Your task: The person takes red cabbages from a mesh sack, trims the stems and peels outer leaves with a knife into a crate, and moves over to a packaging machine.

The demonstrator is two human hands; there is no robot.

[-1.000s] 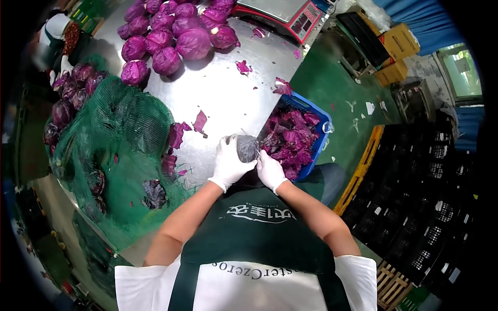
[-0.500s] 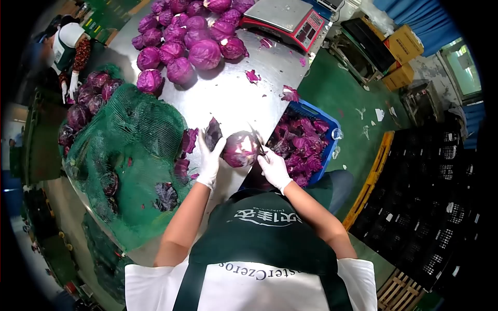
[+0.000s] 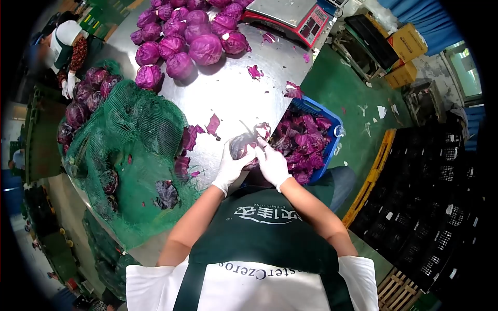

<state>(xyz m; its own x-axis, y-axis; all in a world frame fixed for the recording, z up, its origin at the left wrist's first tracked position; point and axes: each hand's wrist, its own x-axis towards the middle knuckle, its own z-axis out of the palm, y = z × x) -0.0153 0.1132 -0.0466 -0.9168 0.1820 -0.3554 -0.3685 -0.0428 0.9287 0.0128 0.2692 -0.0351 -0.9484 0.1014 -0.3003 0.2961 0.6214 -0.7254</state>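
A red cabbage is held low over the near edge of the metal table. My left hand, in a white glove, is closed around its left and near side. My gloved right hand is closed at the cabbage's right side, its fingers on a loose outer leaf. A thin strip sticks out beside that leaf, too blurred to name. Left of the cabbage, a torn purple leaf lies on the table. Part of the cabbage is hidden behind my fingers.
Several red cabbages sit on the metal table, near a red scale. Green netting covers the left side. A blue crate of leaves stands at right. A co-worker is at far left.
A dark leaf by my left hand is now on the table. The cabbage has turned, its pale cut area hidden, and both hands have come closer together around it.
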